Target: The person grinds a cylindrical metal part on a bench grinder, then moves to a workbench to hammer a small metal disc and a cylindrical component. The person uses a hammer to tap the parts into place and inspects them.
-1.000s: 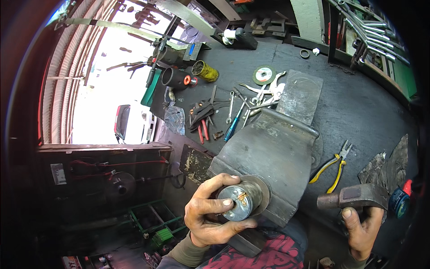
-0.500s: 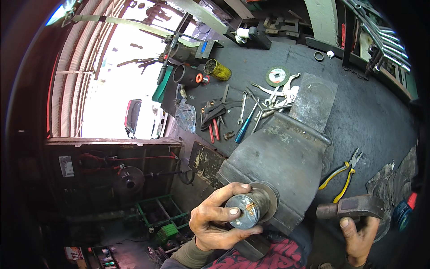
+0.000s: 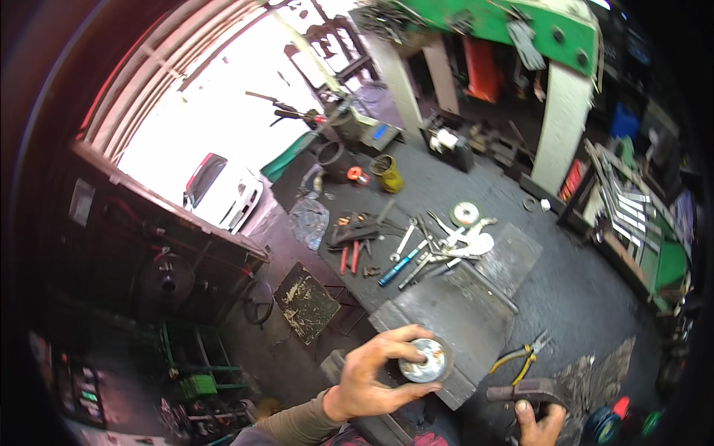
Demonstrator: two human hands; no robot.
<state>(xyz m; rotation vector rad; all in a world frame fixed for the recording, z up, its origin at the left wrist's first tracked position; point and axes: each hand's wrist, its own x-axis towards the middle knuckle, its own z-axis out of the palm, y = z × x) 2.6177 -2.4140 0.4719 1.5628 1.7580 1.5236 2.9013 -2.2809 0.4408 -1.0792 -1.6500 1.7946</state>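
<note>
My left hand (image 3: 370,373) is closed round a short metal cylinder (image 3: 427,361). Its thumb and fingers grip the sides, and one finger lies across the pale round end face. The cylinder sits at the near edge of a big grey steel bench vise (image 3: 462,311); whether it touches the vise I cannot tell. At the lower right, my right hand (image 3: 541,425) holds a hammer (image 3: 523,389) with its dark head lying sideways above the fingers. Most of that hand's grip is cut off by the lower edge. Just beyond the hammer lie yellow-handled pliers (image 3: 524,357).
Farther back on the dark bench (image 3: 587,297) lie a blue screwdriver (image 3: 402,267), wrenches, red-handled pliers (image 3: 349,257) and a cutting disc (image 3: 465,214). A yellow can (image 3: 387,173) stands beyond. Right is a wrench rack (image 3: 632,215); left, a stool (image 3: 306,303).
The view has tilted and turned, showing more of the room beyond the bench. My left hand still grips the cylinder by the vise, and my right still holds the hammer.
</note>
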